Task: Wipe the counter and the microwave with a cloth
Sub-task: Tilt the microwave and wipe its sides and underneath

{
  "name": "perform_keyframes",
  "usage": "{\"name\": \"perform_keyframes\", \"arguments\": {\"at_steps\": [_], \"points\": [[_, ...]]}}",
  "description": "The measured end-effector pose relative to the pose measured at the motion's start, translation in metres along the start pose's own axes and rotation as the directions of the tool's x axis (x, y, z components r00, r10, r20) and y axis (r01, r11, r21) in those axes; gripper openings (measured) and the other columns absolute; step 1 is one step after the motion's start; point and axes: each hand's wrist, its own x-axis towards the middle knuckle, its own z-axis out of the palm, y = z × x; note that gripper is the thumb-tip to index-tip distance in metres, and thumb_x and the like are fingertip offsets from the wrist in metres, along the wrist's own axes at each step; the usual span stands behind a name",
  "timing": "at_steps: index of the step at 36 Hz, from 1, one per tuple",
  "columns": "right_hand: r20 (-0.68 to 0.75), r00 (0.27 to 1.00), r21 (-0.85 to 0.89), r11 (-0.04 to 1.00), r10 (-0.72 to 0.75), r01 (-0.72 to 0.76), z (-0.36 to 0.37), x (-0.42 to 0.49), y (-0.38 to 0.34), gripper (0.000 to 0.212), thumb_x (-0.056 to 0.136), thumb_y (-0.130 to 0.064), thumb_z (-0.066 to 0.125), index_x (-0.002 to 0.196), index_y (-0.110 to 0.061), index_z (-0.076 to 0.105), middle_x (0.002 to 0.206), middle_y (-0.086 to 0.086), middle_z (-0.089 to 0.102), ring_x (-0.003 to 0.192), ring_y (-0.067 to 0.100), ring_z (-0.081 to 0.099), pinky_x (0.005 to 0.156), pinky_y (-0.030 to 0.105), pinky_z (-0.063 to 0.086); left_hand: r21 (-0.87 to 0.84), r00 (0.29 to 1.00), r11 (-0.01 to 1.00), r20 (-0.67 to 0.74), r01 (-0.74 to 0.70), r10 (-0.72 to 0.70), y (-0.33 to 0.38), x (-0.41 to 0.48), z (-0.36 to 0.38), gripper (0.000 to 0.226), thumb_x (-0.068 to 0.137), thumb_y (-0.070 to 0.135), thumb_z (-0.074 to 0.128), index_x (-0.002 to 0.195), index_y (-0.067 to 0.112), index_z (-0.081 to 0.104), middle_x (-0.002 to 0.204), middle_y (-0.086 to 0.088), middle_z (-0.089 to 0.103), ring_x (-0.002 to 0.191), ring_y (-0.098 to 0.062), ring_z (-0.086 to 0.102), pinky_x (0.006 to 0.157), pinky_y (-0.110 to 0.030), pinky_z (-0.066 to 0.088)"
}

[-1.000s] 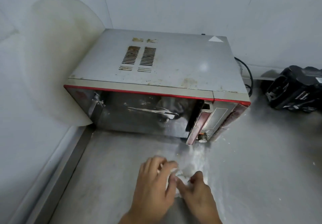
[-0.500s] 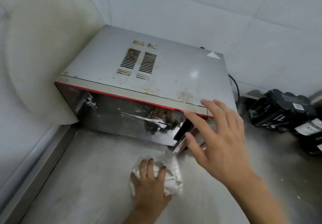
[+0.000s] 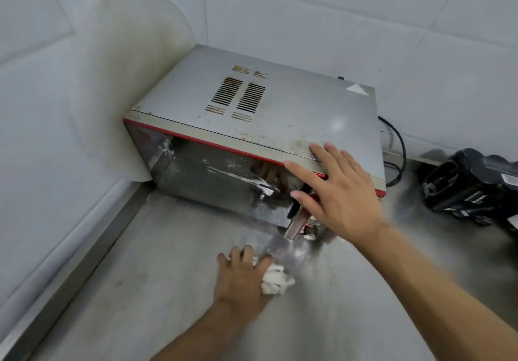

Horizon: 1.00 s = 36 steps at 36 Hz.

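A silver microwave (image 3: 280, 113) with a red front trim stands in the corner on the steel counter (image 3: 157, 271). Its top is stained and its dark door is smeared. My left hand (image 3: 241, 276) lies on a crumpled white cloth (image 3: 276, 279) and presses it onto the counter in front of the microwave; the cloth shows at the hand's right side. My right hand (image 3: 336, 192) is spread open with straight fingers at the microwave's front right top edge, over the door handle (image 3: 297, 223). Whether it touches the top, I cannot tell.
A black device (image 3: 471, 184) lies on the counter to the right of the microwave, with a black cable (image 3: 398, 147) behind. A round pale board (image 3: 134, 74) leans on the tiled wall at the left. A raised steel rim (image 3: 70, 251) runs along the counter's left side.
My right hand left the cloth and rose to the microwave's front right edge, fingers spread. My left hand stayed on the cloth on the counter. The view shifted left.
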Motion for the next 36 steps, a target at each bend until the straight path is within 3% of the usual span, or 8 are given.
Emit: {"name": "perform_keyframes", "arguments": {"at_steps": [4, 7, 10, 14, 17, 22, 28, 36], "points": [[-0.037, 0.999, 0.014, 1.000, 0.012, -0.012, 0.002, 0.000, 0.000, 0.051, 0.105, -0.060, 0.044, 0.153, -0.042, 0.045, 0.155, 0.016, 0.047, 0.144, 0.041, 0.041, 0.119, 0.054, 0.033, 0.135, 0.994, 0.988, 0.069, 0.075, -0.085, 0.021, -0.015, -0.004, 0.081, 0.093, 0.080, 0.021, 0.157, 0.030, 0.019, 0.142, -0.016, 0.041, 0.132, -0.040, 0.037, 0.110, -0.079, -0.008], [-0.060, 0.998, 0.033, 0.999, 0.000, 0.002, 0.006, -0.001, 0.003, 0.051, 0.105, -0.060, 0.046, 0.152, -0.042, 0.046, 0.153, 0.016, 0.047, 0.144, 0.041, 0.041, 0.119, 0.054, 0.032, 0.079, 0.998, 0.997, 0.062, 0.006, -0.011, 0.023, -0.027, -0.008, 0.083, 0.095, 0.077, 0.027, 0.160, 0.038, -0.006, 0.144, -0.019, 0.039, 0.124, -0.036, 0.039, 0.103, -0.056, 0.029], [-0.093, 0.995, 0.001, 1.000, -0.021, 0.021, 0.012, 0.001, 0.006, 0.053, 0.102, -0.058, 0.053, 0.151, -0.040, 0.048, 0.150, 0.018, 0.050, 0.141, 0.042, 0.045, 0.117, 0.055, 0.035, 0.042, 0.991, 0.992, 0.068, -0.118, 0.115, 0.013, -0.034, -0.014, 0.088, 0.093, 0.074, 0.040, 0.157, 0.048, -0.015, 0.146, -0.013, 0.029, 0.119, -0.034, 0.044, 0.082, -0.041, 0.041], [-0.109, 0.994, -0.026, 0.999, -0.026, 0.024, 0.014, 0.001, 0.005, 0.053, 0.103, -0.059, 0.050, 0.151, -0.039, 0.046, 0.149, 0.019, 0.050, 0.139, 0.043, 0.046, 0.116, 0.057, 0.037, 0.112, 0.935, 0.929, 0.075, -0.352, 0.346, -0.005, -0.034, -0.014, 0.081, 0.085, 0.062, 0.054, 0.156, 0.046, 0.017, 0.125, -0.010, 0.051, 0.094, -0.031, 0.058, 0.075, -0.041, 0.052], [-0.114, 0.993, -0.020, 0.999, -0.027, 0.025, 0.013, 0.000, 0.004, 0.053, 0.103, -0.061, 0.048, 0.152, -0.039, 0.046, 0.149, 0.019, 0.050, 0.139, 0.043, 0.046, 0.116, 0.057, 0.037, 0.169, 0.896, 0.880, 0.102, -0.444, 0.432, -0.017, -0.027, -0.003, 0.077, 0.080, 0.065, 0.050, 0.153, 0.045, 0.034, 0.123, -0.009, 0.055, 0.102, -0.031, 0.056, 0.082, -0.044, 0.051], [-0.167, 0.986, -0.031, 0.999, -0.029, 0.024, 0.019, 0.003, 0.004, 0.053, 0.102, -0.061, 0.050, 0.149, -0.039, 0.050, 0.146, 0.019, 0.053, 0.137, 0.042, 0.049, 0.115, 0.056, 0.038, 0.030, 0.911, 0.914, 0.107, -0.404, 0.399, -0.007, -0.015, 0.006, 0.079, 0.085, 0.058, 0.050, 0.154, 0.051, 0.014, 0.134, -0.010, 0.047, 0.106, -0.032, 0.055, 0.086, -0.048, 0.053], [-0.250, 0.968, 0.006, 1.000, -0.028, 0.030, 0.023, 0.003, 0.002, 0.052, 0.101, -0.063, 0.051, 0.146, -0.039, 0.055, 0.143, 0.017, 0.056, 0.135, 0.041, 0.052, 0.112, 0.055, 0.041, -0.083, 0.953, 0.949, -0.026, -0.303, 0.302, -0.005, -0.012, 0.029, 0.064, 0.087, 0.052, 0.048, 0.149, 0.051, 0.030, 0.115, -0.007, 0.055, 0.089, -0.028, 0.061, 0.078, -0.043, 0.058], [-0.111, 0.993, -0.030, 0.998, -0.049, 0.046, 0.018, 0.001, 0.008, 0.089, 0.081, -0.090, 0.045, 0.153, -0.039, 0.045, 0.150, 0.018, 0.050, 0.141, 0.042, 0.046, 0.116, 0.055, 0.036, -0.544, 0.893, 0.827, -0.430, -0.143, -0.129, -0.013, -0.008, 0.013, 0.067, 0.082, 0.056, 0.059, 0.145, 0.055, 0.035, 0.124, 0.008, 0.055, 0.092, -0.014, 0.064, 0.076, -0.034, 0.060]]}}
